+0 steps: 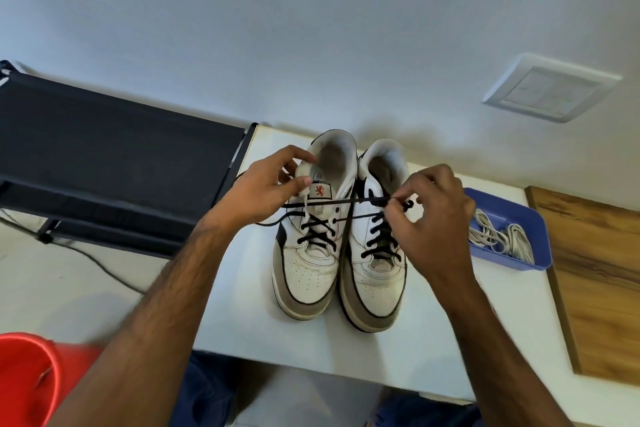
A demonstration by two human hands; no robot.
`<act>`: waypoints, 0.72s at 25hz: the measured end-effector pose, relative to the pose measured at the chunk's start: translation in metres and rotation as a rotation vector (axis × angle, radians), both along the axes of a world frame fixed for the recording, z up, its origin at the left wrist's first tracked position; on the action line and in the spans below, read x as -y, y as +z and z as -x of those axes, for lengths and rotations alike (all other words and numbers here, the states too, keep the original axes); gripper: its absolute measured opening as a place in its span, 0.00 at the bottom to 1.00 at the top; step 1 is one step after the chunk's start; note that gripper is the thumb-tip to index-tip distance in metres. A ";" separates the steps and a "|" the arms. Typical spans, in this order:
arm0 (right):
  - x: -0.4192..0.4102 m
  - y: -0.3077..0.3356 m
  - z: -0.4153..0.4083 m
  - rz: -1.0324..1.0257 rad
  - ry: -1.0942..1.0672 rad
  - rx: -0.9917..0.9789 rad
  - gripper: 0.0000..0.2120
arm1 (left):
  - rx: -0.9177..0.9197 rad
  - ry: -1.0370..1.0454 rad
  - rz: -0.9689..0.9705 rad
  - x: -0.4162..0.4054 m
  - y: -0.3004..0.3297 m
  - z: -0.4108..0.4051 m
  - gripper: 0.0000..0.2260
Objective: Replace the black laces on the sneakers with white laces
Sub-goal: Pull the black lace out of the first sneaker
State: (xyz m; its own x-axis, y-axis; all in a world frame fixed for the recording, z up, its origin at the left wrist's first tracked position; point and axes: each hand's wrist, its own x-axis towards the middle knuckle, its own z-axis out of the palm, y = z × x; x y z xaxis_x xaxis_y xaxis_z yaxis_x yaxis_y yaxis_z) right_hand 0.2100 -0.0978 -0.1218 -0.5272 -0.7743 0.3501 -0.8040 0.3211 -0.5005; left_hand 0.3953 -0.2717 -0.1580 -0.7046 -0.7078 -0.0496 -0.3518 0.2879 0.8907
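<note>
White leather, grey suede toe caps: 2 sneakers (337, 246) at frame centre on smooth white table (485, 322). Left hand (266, 189) pinches padded tongue of left shoe. Right hand (433, 215) pinches thin black lace (332, 205), drawn taut. White laces (498, 236) coiled in blue plastic tray (535, 229), centre right.

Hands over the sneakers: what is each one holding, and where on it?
The right hand pinches the black lace near its free end, pulled sideways. The left hand grips the left sneaker by its tongue.
</note>
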 end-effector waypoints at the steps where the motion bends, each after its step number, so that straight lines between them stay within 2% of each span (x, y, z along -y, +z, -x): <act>1: -0.003 0.002 0.000 -0.030 -0.008 -0.007 0.08 | 0.002 -0.001 0.001 0.000 0.000 0.000 0.12; 4: 0.010 -0.001 -0.020 -0.106 0.136 -0.054 0.16 | 0.001 -0.003 0.004 0.000 0.001 0.001 0.12; 9: 0.045 -0.023 -0.049 -0.217 0.267 -0.216 0.06 | -0.022 -0.006 0.011 0.000 0.000 0.000 0.12; 12: 0.046 -0.025 -0.044 -0.202 0.263 -0.212 0.02 | -0.023 -0.015 0.013 0.002 -0.001 0.000 0.12; 15: 0.038 -0.023 -0.037 -0.205 0.268 -0.182 0.03 | -0.024 -0.012 0.014 0.003 -0.003 0.000 0.12; 18: 0.038 -0.026 -0.042 -0.210 0.276 -0.232 0.08 | -0.024 -0.015 0.020 0.001 -0.003 0.000 0.12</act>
State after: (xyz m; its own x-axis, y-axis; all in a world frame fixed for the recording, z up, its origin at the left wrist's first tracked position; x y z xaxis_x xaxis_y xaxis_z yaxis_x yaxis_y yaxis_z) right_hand 0.2525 -0.1356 -0.1482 -0.2155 -0.9428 0.2544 -0.9580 0.1537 -0.2422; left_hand 0.3951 -0.2731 -0.1614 -0.7160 -0.6979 -0.0185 -0.3259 0.3107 0.8929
